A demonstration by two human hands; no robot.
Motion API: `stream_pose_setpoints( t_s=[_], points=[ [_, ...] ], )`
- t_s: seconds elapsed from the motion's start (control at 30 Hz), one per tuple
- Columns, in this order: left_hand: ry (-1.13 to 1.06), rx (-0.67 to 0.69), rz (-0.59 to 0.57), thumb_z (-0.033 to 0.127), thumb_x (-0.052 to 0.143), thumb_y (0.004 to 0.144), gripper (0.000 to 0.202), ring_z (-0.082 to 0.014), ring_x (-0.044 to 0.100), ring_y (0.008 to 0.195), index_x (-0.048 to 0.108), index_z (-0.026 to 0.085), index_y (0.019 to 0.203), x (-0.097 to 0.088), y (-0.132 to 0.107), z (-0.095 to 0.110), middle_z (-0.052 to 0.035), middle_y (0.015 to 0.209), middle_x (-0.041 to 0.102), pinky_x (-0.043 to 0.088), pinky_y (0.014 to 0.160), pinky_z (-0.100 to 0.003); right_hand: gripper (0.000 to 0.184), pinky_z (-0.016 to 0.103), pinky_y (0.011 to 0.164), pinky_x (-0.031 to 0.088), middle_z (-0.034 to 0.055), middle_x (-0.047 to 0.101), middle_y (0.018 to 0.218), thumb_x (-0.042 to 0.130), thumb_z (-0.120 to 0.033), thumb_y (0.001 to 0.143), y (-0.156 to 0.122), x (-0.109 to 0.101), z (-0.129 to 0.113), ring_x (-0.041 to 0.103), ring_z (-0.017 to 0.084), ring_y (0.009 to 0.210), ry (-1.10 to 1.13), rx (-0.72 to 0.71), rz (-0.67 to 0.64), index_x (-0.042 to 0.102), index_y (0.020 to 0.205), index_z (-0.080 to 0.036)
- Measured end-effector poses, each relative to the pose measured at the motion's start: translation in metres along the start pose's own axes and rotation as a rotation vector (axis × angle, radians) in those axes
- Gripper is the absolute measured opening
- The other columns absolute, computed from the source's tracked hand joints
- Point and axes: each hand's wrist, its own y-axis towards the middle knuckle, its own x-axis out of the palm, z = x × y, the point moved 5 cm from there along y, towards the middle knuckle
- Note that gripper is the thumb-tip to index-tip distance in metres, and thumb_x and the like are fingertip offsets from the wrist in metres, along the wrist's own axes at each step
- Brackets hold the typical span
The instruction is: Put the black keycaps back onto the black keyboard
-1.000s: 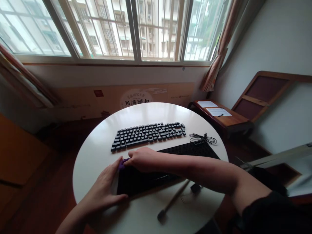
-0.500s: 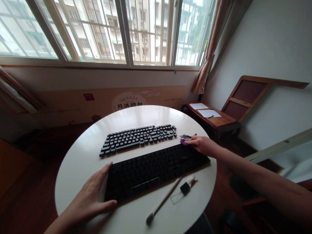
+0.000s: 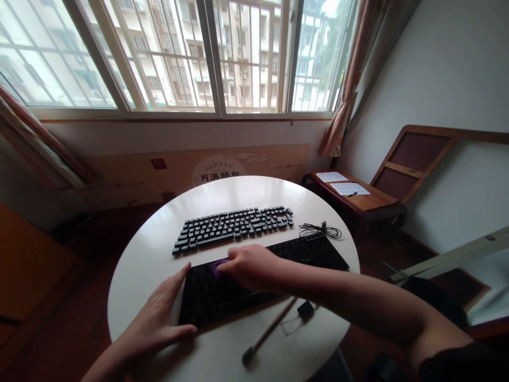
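A black keyboard base [image 3: 310, 253] with bare switch holes lies on the round white table [image 3: 151, 249]. My left hand [image 3: 159, 317] rests open against its left end, thumb along the front corner. My right hand [image 3: 248, 268] lies over the middle of the base, fingers pinched on a small purple thing [image 3: 220, 263] pressed to the base. Behind the base, a block of black keycaps [image 3: 234, 225] is laid out in keyboard order.
A coiled black cable [image 3: 320, 230] lies at the table's right rear. A thin brush [image 3: 266, 334] and a small black puller [image 3: 304, 311] lie near the front edge. A low wooden table with papers [image 3: 350, 190] stands to the right, below the window.
My right hand went from the left end of the base to its far right corner, then came back to the middle with the purple thing. My left hand kept its place.
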Motion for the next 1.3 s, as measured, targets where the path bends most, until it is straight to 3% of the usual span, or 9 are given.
stream_pose_setpoints(
  t_s=[0.13,0.27,0.57,0.7,0.8,0.9,1.1,1.2,1.3],
  points=[
    [0.013,0.031,-0.005,0.059,0.073,0.072,0.111,-0.0407,0.051,0.133,0.014,0.027,0.160,-0.001,0.002,0.002,-0.0164,0.155,0.043,0.050,0.105,-0.050,0.015,0.023,0.055,0.033,-0.0008,0.069,0.103,0.060,-0.019,0.092,0.054,0.031,-0.051,0.060,0.011,0.073,-0.016,-0.154,0.080,0.074,0.093,-0.025],
    [0.055,0.059,0.018,0.059,0.074,0.071,0.113,-0.0402,0.054,0.131,0.012,0.027,0.160,0.001,0.001,-0.002,-0.0169,0.154,0.044,0.050,0.105,-0.048,0.023,0.022,0.053,0.029,-0.0069,0.069,0.109,0.056,-0.027,0.097,0.044,0.033,-0.029,0.058,0.009,0.073,-0.050,-0.188,-0.030,0.072,0.111,-0.035],
    [0.160,0.103,0.047,0.067,0.070,0.072,0.115,-0.0382,0.057,0.129,0.008,0.028,0.160,0.002,0.001,-0.004,-0.0161,0.154,0.045,0.053,0.102,-0.045,0.033,0.019,0.067,0.040,0.0029,0.066,0.089,0.052,-0.022,0.099,-0.179,-0.023,0.160,0.061,0.011,0.073,-0.093,0.290,-0.064,0.073,0.122,-0.033],
    [0.127,0.080,0.044,0.065,0.070,0.072,0.114,-0.0389,0.055,0.131,0.009,0.028,0.161,0.002,0.000,-0.004,-0.0140,0.156,0.043,0.051,0.104,-0.046,0.031,0.020,0.069,0.043,0.0048,0.066,0.089,0.053,-0.022,0.097,-0.235,-0.045,0.197,0.063,0.012,0.074,-0.136,0.470,-0.083,0.076,0.117,-0.028],
    [0.103,0.057,0.017,0.065,0.070,0.074,0.112,-0.0393,0.052,0.133,0.009,0.028,0.161,0.001,-0.001,-0.001,-0.0142,0.157,0.041,0.049,0.106,-0.048,0.030,0.020,0.067,0.042,0.0050,0.065,0.089,0.053,-0.023,0.097,-0.197,-0.058,0.172,0.060,0.010,0.071,-0.153,0.398,-0.003,0.075,0.118,-0.026],
    [0.072,0.022,-0.025,0.065,0.070,0.074,0.113,-0.0397,0.049,0.136,0.010,0.025,0.161,0.000,-0.001,0.004,-0.0157,0.158,0.040,0.046,0.109,-0.050,0.030,0.019,0.059,0.037,0.0023,0.064,0.086,0.050,-0.019,0.099,-0.110,-0.051,0.102,0.054,0.008,0.064,-0.124,0.185,0.082,0.074,0.115,-0.028],
    [-0.037,-0.032,-0.051,0.053,0.076,0.070,0.113,-0.0387,0.046,0.138,0.016,0.021,0.160,-0.004,0.002,0.009,-0.0163,0.157,0.040,0.044,0.112,-0.048,0.027,0.019,0.054,0.036,-0.0014,0.070,0.107,0.049,-0.022,0.096,0.050,0.024,-0.056,0.059,0.010,0.076,-0.055,-0.295,-0.067,0.072,0.111,-0.024],
    [-0.041,-0.046,-0.056,0.050,0.075,0.072,0.108,-0.0375,0.048,0.137,0.020,0.020,0.160,-0.005,0.003,0.009,-0.0159,0.157,0.041,0.045,0.111,-0.046,0.021,0.020,0.058,0.042,-0.0036,0.072,0.106,0.054,-0.020,0.092,0.066,0.044,-0.076,0.059,0.010,0.079,-0.109,-0.346,-0.123,0.075,0.093,-0.021],
    [-0.008,-0.023,-0.052,0.056,0.075,0.072,0.109,-0.0380,0.049,0.136,0.020,0.021,0.159,-0.004,0.004,0.008,-0.0165,0.155,0.043,0.046,0.110,-0.048,0.026,0.021,0.057,0.041,-0.0063,0.070,0.103,0.046,-0.025,0.099,0.037,0.034,-0.054,0.056,0.010,0.071,-0.126,-0.312,-0.095,0.071,0.105,-0.029]
  ],
)
